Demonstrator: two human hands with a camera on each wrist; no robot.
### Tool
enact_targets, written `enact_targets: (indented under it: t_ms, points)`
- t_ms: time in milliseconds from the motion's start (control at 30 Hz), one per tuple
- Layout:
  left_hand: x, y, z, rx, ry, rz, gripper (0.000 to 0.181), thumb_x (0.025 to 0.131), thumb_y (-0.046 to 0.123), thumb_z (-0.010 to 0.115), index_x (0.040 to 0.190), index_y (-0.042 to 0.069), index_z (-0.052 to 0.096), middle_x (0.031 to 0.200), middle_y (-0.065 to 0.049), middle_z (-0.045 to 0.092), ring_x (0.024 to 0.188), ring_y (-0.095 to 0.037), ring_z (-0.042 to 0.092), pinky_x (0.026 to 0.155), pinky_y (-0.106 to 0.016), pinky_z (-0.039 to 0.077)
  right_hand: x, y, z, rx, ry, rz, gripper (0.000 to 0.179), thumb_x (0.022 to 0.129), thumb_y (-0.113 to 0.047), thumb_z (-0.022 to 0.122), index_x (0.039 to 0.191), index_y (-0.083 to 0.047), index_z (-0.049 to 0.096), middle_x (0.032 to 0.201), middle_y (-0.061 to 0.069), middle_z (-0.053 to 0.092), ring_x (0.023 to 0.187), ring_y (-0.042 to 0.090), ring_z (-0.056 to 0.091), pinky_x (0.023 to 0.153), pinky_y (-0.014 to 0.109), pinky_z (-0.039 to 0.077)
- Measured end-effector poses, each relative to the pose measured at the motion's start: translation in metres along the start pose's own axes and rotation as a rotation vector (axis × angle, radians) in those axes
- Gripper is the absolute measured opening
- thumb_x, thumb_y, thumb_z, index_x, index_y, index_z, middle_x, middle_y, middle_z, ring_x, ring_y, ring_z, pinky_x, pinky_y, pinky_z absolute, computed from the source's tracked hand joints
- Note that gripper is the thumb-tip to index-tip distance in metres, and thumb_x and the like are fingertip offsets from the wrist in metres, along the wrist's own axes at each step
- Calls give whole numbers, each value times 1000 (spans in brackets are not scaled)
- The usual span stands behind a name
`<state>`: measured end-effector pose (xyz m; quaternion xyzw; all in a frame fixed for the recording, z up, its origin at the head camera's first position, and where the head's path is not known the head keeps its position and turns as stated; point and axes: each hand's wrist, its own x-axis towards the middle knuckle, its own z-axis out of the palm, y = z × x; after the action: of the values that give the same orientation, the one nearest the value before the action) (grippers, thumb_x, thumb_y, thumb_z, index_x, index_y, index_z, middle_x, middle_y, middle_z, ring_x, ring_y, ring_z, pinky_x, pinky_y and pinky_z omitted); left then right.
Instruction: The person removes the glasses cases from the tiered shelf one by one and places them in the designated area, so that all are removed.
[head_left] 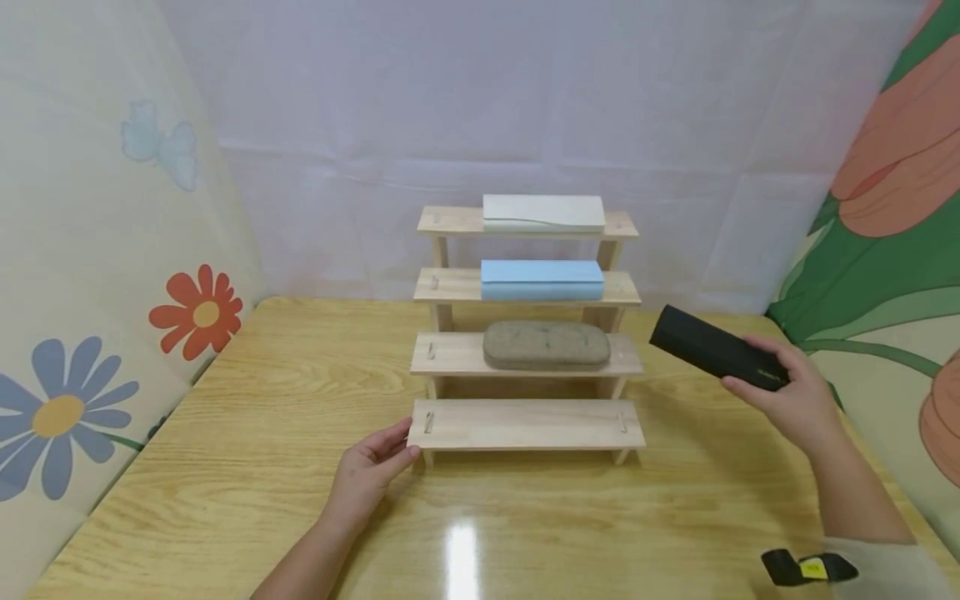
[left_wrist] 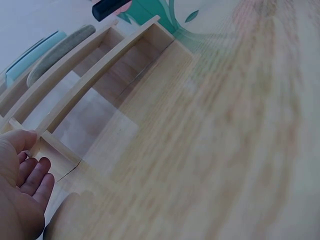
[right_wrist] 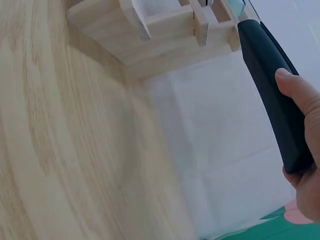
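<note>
My right hand (head_left: 798, 400) grips a black glasses case (head_left: 716, 348) by its near end, held in the air to the right of a stepped wooden rack (head_left: 525, 423). In the right wrist view the thumb lies along the black case (right_wrist: 272, 95). My left hand (head_left: 371, 471) pinches the left end of the rack's lowest shelf between thumb and fingers. Above that bare shelf, a grey-brown glasses case (head_left: 546, 345) lies on the second shelf. A light blue case (head_left: 542, 281) lies on the third, and a white case (head_left: 543, 214) on the top one.
The rack stands on a wood-grain table (head_left: 285, 400). Behind it hangs a white cloth (head_left: 525, 100). Flower-patterned panels (head_left: 67, 250) flank the table on both sides. A black strap with a yellow label (head_left: 812, 568) is at the right sleeve.
</note>
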<state>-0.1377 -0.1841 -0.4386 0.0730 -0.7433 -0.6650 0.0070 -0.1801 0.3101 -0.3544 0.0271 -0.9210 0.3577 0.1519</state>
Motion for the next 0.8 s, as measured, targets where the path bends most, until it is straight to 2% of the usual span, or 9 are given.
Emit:
enact_targets:
  t_ms: [133, 167, 267, 333, 400, 600, 800]
  points:
    - [0, -1, 0, -13, 0, 0, 46, 87, 2, 70, 130, -5, 57, 135, -21, 59, 95, 1, 65, 83, -14, 54, -1, 11, 0, -2, 20, 13, 68, 87, -27, 76, 143, -2, 46, 138, 28, 47, 120, 44, 44, 80, 27, 35]
    - [0, -2, 0, -16, 1, 0, 45, 87, 1, 70, 130, -5, 57, 134, -21, 59, 95, 1, 65, 83, -15, 54, -1, 14, 0, -2, 21, 14, 68, 87, -27, 75, 143, -1, 46, 138, 29, 46, 120, 44, 44, 81, 29, 36]
    - [0, -3, 0, -18, 3, 1, 45, 87, 1, 70, 130, -6, 57, 134, -21, 60, 94, 0, 65, 82, -15, 55, 0, 24, 2, -4, 17, 25, 69, 87, -26, 75, 143, 2, 45, 139, 33, 45, 122, 49, 42, 89, 43, 39]
    - [0, -3, 0, -17, 5, 2, 45, 87, 1, 70, 130, -5, 58, 133, -21, 60, 94, 0, 65, 82, -15, 55, 0, 31, 5, -13, 13, 36, 70, 88, -27, 74, 143, 4, 44, 140, 35, 43, 123, 52, 41, 92, 56, 38]
    - [0, -3, 0, -17, 3, 1, 45, 87, 1, 70, 130, -5, 58, 133, -21, 60, 95, 1, 65, 82, -15, 55, -1, 37, 7, -19, 11, 52, 71, 88, -27, 74, 142, 5, 43, 140, 37, 42, 124, 54, 39, 94, 63, 35]
    - [0, -1, 0, -18, -5, -2, 46, 88, 3, 70, 131, -5, 57, 135, -21, 58, 95, 1, 65, 83, -15, 54, -3, 52, 16, -38, 12, 79, 71, 87, -28, 75, 141, 7, 44, 139, 39, 42, 123, 55, 39, 96, 64, 35]
    - [0, -2, 0, -7, -8, 11, 45, 88, 3, 70, 131, -5, 57, 135, -21, 58, 95, 1, 64, 83, -14, 54, -5, 61, 24, -40, -29, 133, 76, 89, -36, 71, 143, 6, 40, 141, 39, 38, 125, 57, 36, 97, 66, 34]
